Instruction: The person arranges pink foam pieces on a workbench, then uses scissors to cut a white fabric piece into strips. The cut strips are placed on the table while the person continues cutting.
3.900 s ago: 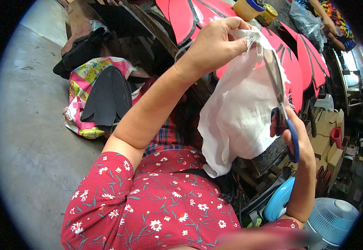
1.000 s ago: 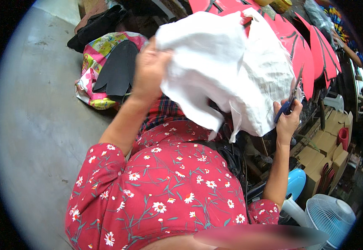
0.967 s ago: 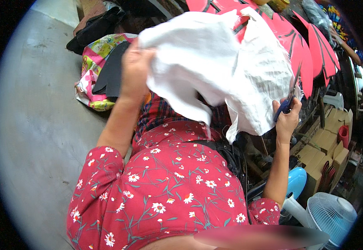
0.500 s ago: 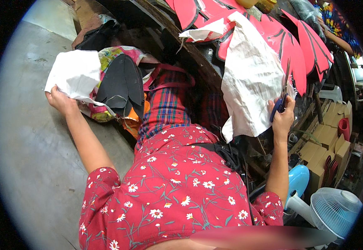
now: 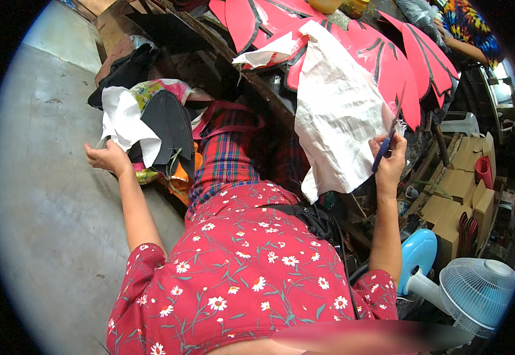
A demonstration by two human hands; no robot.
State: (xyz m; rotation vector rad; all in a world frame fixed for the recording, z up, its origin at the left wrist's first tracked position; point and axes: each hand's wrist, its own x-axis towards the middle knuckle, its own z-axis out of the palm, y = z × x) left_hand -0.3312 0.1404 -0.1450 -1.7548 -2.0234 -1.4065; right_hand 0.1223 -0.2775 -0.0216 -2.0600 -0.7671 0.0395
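Observation:
My left hand (image 5: 111, 158) is at the left beside a small white cloth piece (image 5: 121, 118). Its fingers are spread, and the cloth droops over black pointed-oval sheets (image 5: 172, 127) in a colourful fabric bag (image 5: 148, 89). My right hand (image 5: 392, 155) grips dark-blue-handled scissors (image 5: 383, 152), blades pointing up and away. Next to that hand, a large white cloth (image 5: 337, 112) hangs over the edge of the work surface, its right border frayed. The fingertips of my right hand are at this cloth; whether they pinch it I cannot tell.
Red petal-shaped pieces with black strips (image 5: 381, 56) cover the work surface. A co-worker's arm (image 5: 467, 50) is at the far right. Cardboard boxes (image 5: 455, 189) and a blue-and-white fan (image 5: 476, 293) stand to the right. Grey floor (image 5: 50, 195) extends on the left.
My left hand has moved right and loosened from the small white cloth, which now sags in folds against the black sheets. My right hand still has the scissors.

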